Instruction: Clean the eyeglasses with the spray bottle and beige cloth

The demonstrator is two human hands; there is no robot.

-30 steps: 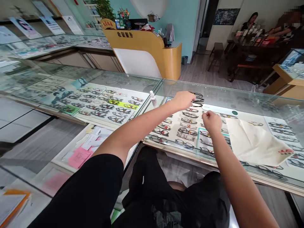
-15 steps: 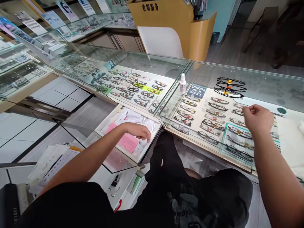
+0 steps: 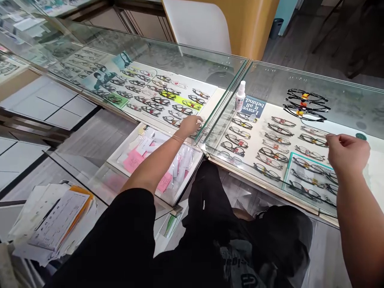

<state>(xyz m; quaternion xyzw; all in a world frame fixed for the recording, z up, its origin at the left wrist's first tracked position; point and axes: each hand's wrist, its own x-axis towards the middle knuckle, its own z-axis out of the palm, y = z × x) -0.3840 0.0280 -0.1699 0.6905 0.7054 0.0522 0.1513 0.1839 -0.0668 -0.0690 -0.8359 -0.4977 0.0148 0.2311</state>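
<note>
My left hand (image 3: 190,126) reaches over the glass counter (image 3: 223,109) near the joint between two cases, fingers loosely bent and apart, with nothing visible in them. A small white bottle (image 3: 240,99) stands upright on the glass, ahead and to the right of that hand. My right hand (image 3: 349,154) is closed in a pinch at the right-hand case. Whatever its fingers hold, if anything, I cannot make out. A stack of black eyeglasses (image 3: 307,106) with orange and yellow tags lies on the glass ahead of my right hand.
Rows of eyeglasses (image 3: 276,140) lie inside the cases under glass. Below my left forearm an open drawer (image 3: 115,160) holds pink slips and plastic bags. Loose papers (image 3: 57,220) are piled at lower left. A white chair (image 3: 199,26) stands beyond the counter.
My left hand has moved from above the drawer forward and right to the counter glass. My right hand stays closed, a little farther right in view. The view has tilted down.
</note>
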